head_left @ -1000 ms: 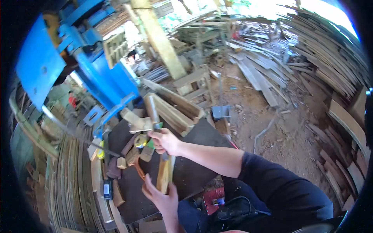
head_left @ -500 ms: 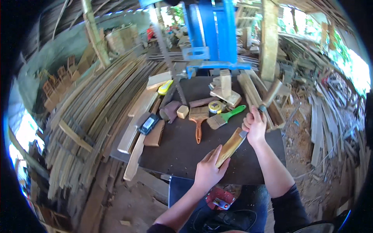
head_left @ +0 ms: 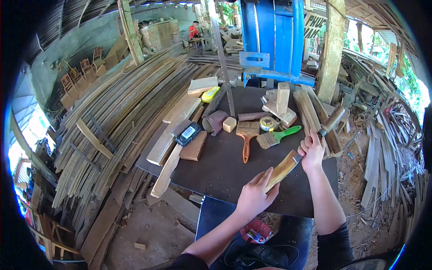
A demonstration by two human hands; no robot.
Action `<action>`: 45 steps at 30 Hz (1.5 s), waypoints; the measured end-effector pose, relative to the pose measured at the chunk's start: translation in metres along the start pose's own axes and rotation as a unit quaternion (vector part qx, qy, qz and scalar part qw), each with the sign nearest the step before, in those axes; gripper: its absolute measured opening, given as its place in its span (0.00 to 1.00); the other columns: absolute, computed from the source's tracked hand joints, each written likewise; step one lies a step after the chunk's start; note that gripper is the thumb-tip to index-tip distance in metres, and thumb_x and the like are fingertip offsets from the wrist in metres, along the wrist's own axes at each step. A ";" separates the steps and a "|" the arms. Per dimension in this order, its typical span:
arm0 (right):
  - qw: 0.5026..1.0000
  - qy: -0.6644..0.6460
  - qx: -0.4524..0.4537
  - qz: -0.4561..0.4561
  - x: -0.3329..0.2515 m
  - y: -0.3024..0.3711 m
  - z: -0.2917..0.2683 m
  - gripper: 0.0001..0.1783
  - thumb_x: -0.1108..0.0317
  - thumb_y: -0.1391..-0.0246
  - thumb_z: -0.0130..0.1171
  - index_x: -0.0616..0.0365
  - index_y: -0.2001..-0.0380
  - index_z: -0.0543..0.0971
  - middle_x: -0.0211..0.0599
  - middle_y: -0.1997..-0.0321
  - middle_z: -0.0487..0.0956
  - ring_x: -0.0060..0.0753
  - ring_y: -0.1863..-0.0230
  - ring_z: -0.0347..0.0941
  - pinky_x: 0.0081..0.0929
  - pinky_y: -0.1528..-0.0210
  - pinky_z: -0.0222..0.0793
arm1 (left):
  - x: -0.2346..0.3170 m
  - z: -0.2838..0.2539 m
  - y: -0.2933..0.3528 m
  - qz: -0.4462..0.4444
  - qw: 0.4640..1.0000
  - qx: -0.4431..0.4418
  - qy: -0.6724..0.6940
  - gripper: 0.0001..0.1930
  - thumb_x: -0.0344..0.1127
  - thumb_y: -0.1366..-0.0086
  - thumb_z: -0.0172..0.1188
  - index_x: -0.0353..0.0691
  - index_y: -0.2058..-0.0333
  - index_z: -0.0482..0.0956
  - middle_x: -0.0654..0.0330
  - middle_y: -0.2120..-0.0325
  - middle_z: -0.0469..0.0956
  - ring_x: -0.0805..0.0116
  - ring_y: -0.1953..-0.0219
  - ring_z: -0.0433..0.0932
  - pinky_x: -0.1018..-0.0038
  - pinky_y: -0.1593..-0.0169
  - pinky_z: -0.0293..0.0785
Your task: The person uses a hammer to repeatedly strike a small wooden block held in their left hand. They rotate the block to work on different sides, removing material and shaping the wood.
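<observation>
My left hand [head_left: 257, 194] is closed round the lower end of a narrow wooden piece [head_left: 282, 171], yellowish brown, tilted up to the right over the dark tabletop [head_left: 216, 177]. A chisel [head_left: 334, 119] is gripped by its shank in my right hand [head_left: 312, 152]; its wooden handle sticks up past my fist, and its blade meets the top end of the piece. Beyond my hands lie a green-handled brush [head_left: 280, 136], an orange-handled brush [head_left: 246, 143] and a yellow tape measure [head_left: 267, 123]. My left palm hides the lower end of the piece.
A saw blade [head_left: 225, 67] runs down to the tabletop before a blue metal machine [head_left: 274, 45]. At the left are boards [head_left: 180, 117], a dark blue plastic case [head_left: 188, 134] and rolled sandpaper [head_left: 215, 122]. Long planks [head_left: 121, 108] fill the left side. A person in red [head_left: 194, 30] is far back.
My view has shifted, so the table and machine sit farther right in the picture. Both hands keep their grips, with the chisel's blade still at the wooden piece's top end.
</observation>
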State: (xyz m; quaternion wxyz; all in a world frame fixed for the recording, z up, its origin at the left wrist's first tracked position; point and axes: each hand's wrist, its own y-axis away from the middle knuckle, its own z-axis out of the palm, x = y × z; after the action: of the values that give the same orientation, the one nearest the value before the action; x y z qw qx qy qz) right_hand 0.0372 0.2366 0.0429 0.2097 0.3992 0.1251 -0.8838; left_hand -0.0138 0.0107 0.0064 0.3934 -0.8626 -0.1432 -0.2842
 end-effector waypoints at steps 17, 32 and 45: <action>1.000 0.026 -0.004 -0.015 -0.004 0.007 0.000 0.15 0.60 0.35 0.60 0.48 0.72 0.66 0.19 0.83 0.57 0.17 0.86 0.52 0.23 0.84 0.50 | 0.001 0.006 0.001 -0.005 1.000 0.012 -0.012 0.28 0.34 0.43 0.69 0.38 0.42 0.76 0.46 0.56 0.83 0.48 0.59 0.86 0.63 0.57 0.84; 1.000 -0.018 0.000 0.025 -0.008 0.009 0.007 0.16 0.70 0.36 0.58 0.46 0.73 0.62 0.19 0.84 0.60 0.16 0.88 0.54 0.22 0.86 0.49 | 0.003 0.008 -0.004 0.029 0.999 -0.001 -0.039 0.24 0.29 0.43 0.67 0.29 0.46 0.79 0.40 0.57 0.84 0.48 0.56 0.86 0.63 0.51 0.81; 0.987 0.078 -0.075 -0.114 0.000 0.012 0.013 0.18 0.68 0.35 0.59 0.46 0.73 0.60 0.21 0.85 0.64 0.17 0.90 0.57 0.22 0.88 0.56 | 0.005 0.004 -0.004 0.045 0.998 -0.011 -0.051 0.26 0.31 0.42 0.67 0.31 0.44 0.77 0.41 0.56 0.83 0.42 0.56 0.84 0.58 0.52 0.81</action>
State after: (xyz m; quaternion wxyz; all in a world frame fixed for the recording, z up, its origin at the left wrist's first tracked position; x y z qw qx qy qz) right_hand 0.0349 0.2212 0.0506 0.1263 0.4332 0.2523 -0.8560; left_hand -0.0104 0.0166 0.0092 0.3887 -0.8858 -0.1208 -0.2228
